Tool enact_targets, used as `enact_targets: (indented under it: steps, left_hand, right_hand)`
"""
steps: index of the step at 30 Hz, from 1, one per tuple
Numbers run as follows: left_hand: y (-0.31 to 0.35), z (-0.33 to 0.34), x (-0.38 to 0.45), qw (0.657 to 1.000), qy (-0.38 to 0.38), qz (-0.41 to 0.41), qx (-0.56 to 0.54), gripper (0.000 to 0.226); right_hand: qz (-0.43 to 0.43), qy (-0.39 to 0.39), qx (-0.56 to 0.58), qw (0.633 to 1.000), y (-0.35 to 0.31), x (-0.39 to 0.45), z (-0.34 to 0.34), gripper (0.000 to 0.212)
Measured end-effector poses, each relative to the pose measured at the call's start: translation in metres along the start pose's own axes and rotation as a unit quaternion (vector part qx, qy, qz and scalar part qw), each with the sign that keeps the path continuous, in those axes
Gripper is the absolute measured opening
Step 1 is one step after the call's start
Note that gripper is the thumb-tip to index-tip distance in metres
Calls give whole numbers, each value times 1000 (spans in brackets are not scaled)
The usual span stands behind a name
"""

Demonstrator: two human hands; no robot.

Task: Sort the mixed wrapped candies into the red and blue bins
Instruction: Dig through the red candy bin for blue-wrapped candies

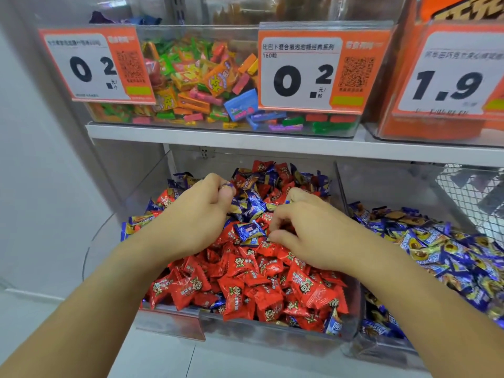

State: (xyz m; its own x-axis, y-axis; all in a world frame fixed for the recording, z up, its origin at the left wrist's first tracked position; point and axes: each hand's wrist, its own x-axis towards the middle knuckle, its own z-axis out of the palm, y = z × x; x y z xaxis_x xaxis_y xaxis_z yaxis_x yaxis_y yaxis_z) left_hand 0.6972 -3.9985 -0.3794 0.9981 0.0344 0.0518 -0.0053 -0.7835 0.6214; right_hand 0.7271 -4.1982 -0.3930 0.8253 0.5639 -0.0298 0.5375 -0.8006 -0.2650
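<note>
A clear bin on the lower shelf holds a heap of red wrapped candies with blue wrapped candies mixed in at its middle and back. To its right a second clear bin holds mostly blue candies. My left hand lies over the mixed heap with fingers curled, pinching a blue candy at its fingertips. My right hand rests on the heap, fingers curled down among red and blue candies; whether it grips one is hidden. A blue candy lies between the hands.
Above, a white shelf carries a clear bin of colourful gum pieces with orange price tags in front. A wire basket stands at the far right. A pale wall is on the left.
</note>
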Motion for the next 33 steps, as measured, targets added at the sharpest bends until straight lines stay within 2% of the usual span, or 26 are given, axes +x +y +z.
enact_targets:
  steps: [2, 4, 7, 9, 11, 14, 16, 20, 25, 28, 33]
  left_hand:
    - [0, -1, -1, 1000, 0, -13, -20, 31]
    - [-1, -2, -2, 999, 5, -15, -32, 31]
    - [-3, -3, -3, 999, 19, -8, -29, 31]
    - [-5, -4, 0, 999, 29, -5, -17, 31]
    - [-6, -4, 2, 999, 36, -10, -7, 32]
    - [-7, -6, -1, 999, 38, -17, -7, 37]
    - [-8, -10, -4, 999, 42, -7, 11, 40]
    - [-13, -17, -4, 998, 48, -18, 33, 36]
    - [-17, -16, -4, 997, -4, -18, 69, 33]
    - [-18, -8, -1, 991, -62, 10, 120, 40]
    - [-20, -7, 0, 976, -112, 36, 184, 49]
  right_hand:
    - [-2, 6, 2, 1000, 1, 1, 0, 14]
    - [-10, 22, 4, 1000, 2, 1, -1, 16]
    - [-27, 125, 97, 987, -2, 3, -2, 16]
    - [-37, 165, 132, 977, -11, 8, 0, 14]
    - [-43, 121, 117, 985, -20, 14, 5, 21]
    - [-44, -20, 27, 998, -25, 19, 12, 46]
    - [-44, -43, 11, 998, -24, 18, 12, 47]
    - [-55, -3, 21, 998, -25, 17, 11, 28]
    - [-41, 95, 149, 983, -14, 9, 3, 10]
    - [-31, 136, 182, 973, -12, 8, 6, 9]
    - [-29, 123, 186, 974, -13, 8, 14, 15]
